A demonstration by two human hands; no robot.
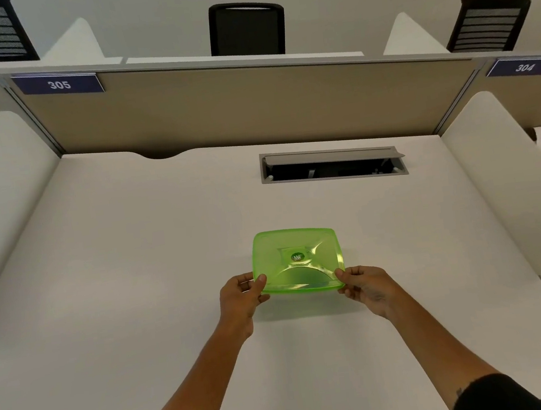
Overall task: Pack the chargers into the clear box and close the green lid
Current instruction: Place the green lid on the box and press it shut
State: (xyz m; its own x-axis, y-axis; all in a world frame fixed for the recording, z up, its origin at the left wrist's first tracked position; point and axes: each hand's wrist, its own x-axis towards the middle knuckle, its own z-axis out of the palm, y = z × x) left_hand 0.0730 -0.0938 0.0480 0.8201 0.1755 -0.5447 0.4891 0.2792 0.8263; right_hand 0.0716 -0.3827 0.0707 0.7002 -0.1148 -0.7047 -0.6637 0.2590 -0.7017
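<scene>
The green lid I hold is translucent lime, with a small round green-and-white sticker at its centre. The desk is plain off-white, unpatterned. At 12 o'clock, the cable hatch is grey-framed with a black interior. The partition panel behind is beige. Number plates 305 at 10 o'clock and 304 at 2 o'clock are dark blue with white digits. My sleeves are black. Chairs beyond are black; two show grey horizontal slats.
</scene>
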